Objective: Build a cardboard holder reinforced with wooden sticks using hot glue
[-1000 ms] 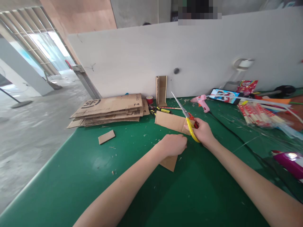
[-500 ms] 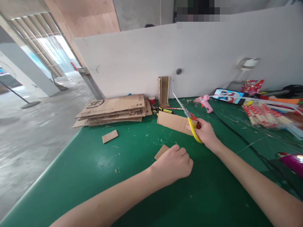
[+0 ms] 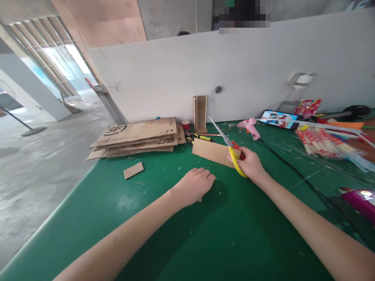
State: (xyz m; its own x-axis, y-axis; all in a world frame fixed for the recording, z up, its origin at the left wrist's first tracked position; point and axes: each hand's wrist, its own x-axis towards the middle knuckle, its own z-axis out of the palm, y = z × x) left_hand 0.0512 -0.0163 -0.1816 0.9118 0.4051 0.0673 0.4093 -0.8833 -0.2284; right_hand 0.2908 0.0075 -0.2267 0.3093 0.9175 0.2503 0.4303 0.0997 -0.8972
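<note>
My right hand [image 3: 250, 163] is closed on yellow-handled scissors [image 3: 236, 163], whose blades point up and left over a long cardboard strip [image 3: 209, 150]. Red-handled pliers [image 3: 234, 145] lie beside that hand, partly hidden by it. My left hand [image 3: 197, 184] is low over the green table, fingers curled, above a small cardboard piece [image 3: 200, 200] of which only a corner shows. Whether the fingers grip it cannot be made out. Another small cardboard piece [image 3: 134, 170] lies to the left.
Stacked cardboard [image 3: 137, 134] sits at the back left of the green table [image 3: 96, 218]. An upright cardboard channel [image 3: 200, 114] stands by the partition. At right are a pink glue gun [image 3: 251, 128] with cable, a phone [image 3: 281, 119], packets [image 3: 318, 142] and a purple object [image 3: 359, 203].
My left hand has moved left and slightly up, and now covers most of the small cardboard piece. My right hand still holds the scissors; the view has shifted slightly.
</note>
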